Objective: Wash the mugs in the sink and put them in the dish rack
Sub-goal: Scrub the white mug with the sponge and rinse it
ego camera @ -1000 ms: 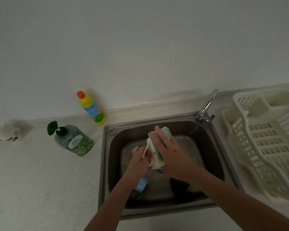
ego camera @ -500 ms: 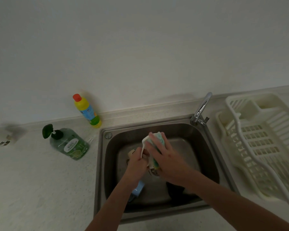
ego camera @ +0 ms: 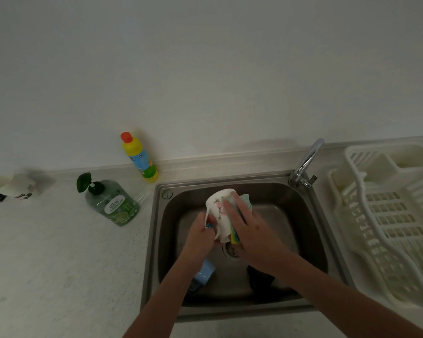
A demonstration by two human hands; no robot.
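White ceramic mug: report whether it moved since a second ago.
Yes: the white ceramic mug tipped slightly left, toward the round metal overflow cap.

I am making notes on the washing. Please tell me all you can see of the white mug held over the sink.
The white mug looks ceramic, with a faint pink and grey print. It is tilted above the sink. The left hand grips its handle side, and the right hand presses a sponge against its wall.
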